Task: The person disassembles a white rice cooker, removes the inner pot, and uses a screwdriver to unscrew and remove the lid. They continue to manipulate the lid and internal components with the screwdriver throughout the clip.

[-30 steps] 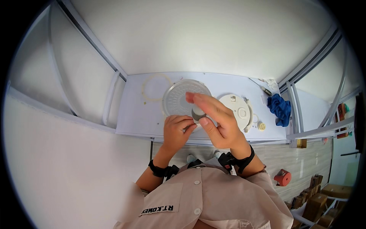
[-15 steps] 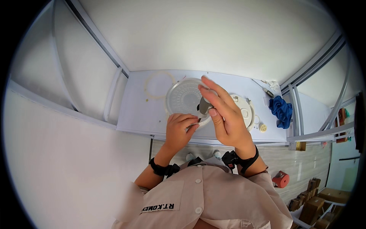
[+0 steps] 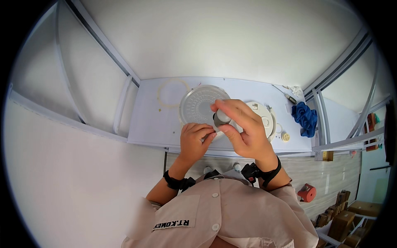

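My right hand [image 3: 250, 134] is wrapped round a short grey cylinder with a pale round end [image 3: 223, 117], its kind not plain, holding it over the near right part of a clear round ribbed dish [image 3: 197, 106]. Just left of the cylinder, my left hand [image 3: 193, 142] is closed, thumb against curled fingers, at the dish's near rim. What those fingers pinch is hidden. Beyond my right hand lies a white round housing [image 3: 262, 110], partly covered by that hand.
A pale thin ring [image 3: 158, 96] lies at the table's left. On the right are a screwdriver [image 3: 290, 98], a crumpled blue cloth [image 3: 305, 119] and a small cream round part [image 3: 285, 137]. White frame posts [image 3: 123, 105] bound the table. A red roll [image 3: 307, 193] stands on the floor.
My right hand's raised fingers have curled down round the grey cylinder, whose pale end now faces up more. A small dark piece seen at my left fingertips is now mostly hidden.
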`<state>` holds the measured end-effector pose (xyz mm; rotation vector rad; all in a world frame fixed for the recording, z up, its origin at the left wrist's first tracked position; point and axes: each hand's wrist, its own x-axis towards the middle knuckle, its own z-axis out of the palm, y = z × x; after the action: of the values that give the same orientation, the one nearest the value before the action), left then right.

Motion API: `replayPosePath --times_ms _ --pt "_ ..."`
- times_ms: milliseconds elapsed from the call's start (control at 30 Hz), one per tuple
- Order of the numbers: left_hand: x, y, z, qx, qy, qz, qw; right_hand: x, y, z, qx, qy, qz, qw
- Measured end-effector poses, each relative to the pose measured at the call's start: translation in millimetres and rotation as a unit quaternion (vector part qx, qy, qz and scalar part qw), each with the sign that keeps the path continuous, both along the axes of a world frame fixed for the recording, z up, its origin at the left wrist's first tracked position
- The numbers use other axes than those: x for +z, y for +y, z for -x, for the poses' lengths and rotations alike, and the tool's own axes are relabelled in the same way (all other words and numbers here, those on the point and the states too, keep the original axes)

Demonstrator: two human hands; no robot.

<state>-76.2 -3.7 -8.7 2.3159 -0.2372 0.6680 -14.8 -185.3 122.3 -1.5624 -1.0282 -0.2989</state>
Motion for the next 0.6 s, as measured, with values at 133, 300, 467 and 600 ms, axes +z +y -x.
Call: replayPosePath --times_ms 133,300,467,600 --pt "1 -2 1 0.007 -0.006 -0.003 1.0 -12 0 -3 -0.06 -0.113 0.01 0.992" --pt "-2 3 1 0.0 -0.013 -0.023 1.0 0 11 3 -0.027 -0.092 -0.012 0.995" --pt "-2 -1 0 0.013 -0.03 -0.009 0.999 1 3 5 0.005 -0.017 0.039 0.999" --pt "-1 -3 0 0.013 -0.035 -0.004 0.999 -9 5 -1 -0.07 -0.114 0.063 0.989"
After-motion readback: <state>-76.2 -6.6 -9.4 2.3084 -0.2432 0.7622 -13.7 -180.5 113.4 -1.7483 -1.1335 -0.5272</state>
